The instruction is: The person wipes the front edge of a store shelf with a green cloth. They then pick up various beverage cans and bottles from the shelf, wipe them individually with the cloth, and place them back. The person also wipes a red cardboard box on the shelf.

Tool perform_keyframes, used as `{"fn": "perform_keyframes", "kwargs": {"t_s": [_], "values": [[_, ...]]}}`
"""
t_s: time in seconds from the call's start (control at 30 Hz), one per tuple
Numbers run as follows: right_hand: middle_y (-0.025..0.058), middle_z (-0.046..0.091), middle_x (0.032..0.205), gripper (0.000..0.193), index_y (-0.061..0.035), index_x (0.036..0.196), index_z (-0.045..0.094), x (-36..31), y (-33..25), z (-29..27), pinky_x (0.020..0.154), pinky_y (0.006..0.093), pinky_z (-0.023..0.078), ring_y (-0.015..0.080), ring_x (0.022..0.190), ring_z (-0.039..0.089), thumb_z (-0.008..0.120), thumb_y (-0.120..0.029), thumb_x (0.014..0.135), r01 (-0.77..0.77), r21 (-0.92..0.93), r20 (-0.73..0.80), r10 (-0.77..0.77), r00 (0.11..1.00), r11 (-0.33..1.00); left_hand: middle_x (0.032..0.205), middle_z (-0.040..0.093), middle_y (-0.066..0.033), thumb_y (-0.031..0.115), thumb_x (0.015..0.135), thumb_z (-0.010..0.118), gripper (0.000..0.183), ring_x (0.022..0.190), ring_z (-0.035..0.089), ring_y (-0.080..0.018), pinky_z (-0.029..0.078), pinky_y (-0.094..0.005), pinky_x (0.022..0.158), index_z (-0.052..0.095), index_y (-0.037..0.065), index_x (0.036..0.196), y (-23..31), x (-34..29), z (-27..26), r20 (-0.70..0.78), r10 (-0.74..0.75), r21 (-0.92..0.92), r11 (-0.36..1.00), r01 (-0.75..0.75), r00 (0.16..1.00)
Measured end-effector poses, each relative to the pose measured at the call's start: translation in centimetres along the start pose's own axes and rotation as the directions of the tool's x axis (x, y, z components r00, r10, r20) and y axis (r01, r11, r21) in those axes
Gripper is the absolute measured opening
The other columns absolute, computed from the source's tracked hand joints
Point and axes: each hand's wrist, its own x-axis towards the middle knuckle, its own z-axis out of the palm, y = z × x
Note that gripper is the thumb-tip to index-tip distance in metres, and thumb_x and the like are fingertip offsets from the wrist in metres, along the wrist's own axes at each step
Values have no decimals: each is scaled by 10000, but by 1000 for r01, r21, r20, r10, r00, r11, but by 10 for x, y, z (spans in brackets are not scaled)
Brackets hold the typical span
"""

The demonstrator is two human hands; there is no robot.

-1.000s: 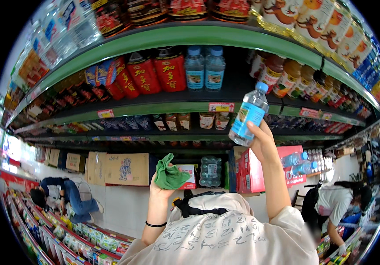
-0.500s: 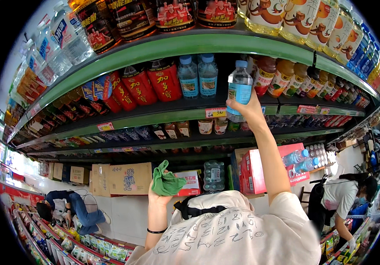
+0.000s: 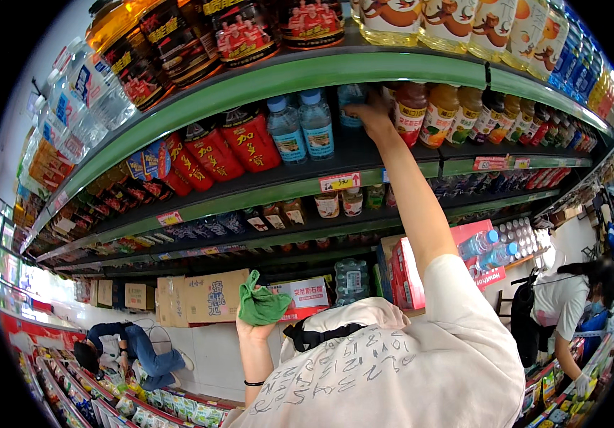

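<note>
One blue bottle (image 3: 350, 95), right fingers (image 3: 358, 111) clasping its side, left fingers (image 3: 243, 327) gripping green cloth (image 3: 260, 304)

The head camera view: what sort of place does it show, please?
Probably a supermarket or grocery shop: green-edged shelves lined with bottled drinks, price tags along the shelf edges, and cardboard cartons below.

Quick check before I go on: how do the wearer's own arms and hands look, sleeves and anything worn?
Both the left hand and right hand look ungloved. A thin black band circles the left wrist; none shows on the right. The right sleeve is short, loose and pale beige, part of a shirt with dark handwritten-style markings.
</note>
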Motion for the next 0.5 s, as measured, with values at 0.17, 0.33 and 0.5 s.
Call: {"fn": "perform_keyframes", "kwargs": {"t_s": [0.17,0.33,0.5], "values": [[133,653,837,588,83,1239,518,21,-4,12,660,328,508,212,725,629,706,44,683,-116,193,53,108,993,974,930,724,-54,282,978,525,260,952,651,-293,462,-519,996,706,97,986,-12,-5,8,-33,-15,-19,1000,15,999],[137,617,866,524,55,1203,540,46,24,23,699,343,486,217,759,592,645,43,689,-52,170,9,51,999,984,946,714,-66,263,955,537,246,957,652,-224,438,-419,1042,700,80,971,-19,-2,6,31,-42,-22,999,43,999],[136,599,933,580,51,1230,527,55,34,22,735,352,468,226,807,566,624,55,658,-72,228,2,73,997,971,912,715,-47,254,957,555,224,923,652,-226,469,-435,1007,694,80,941,-29,-9,19,-43,-33,-32,999,32,999]]}}
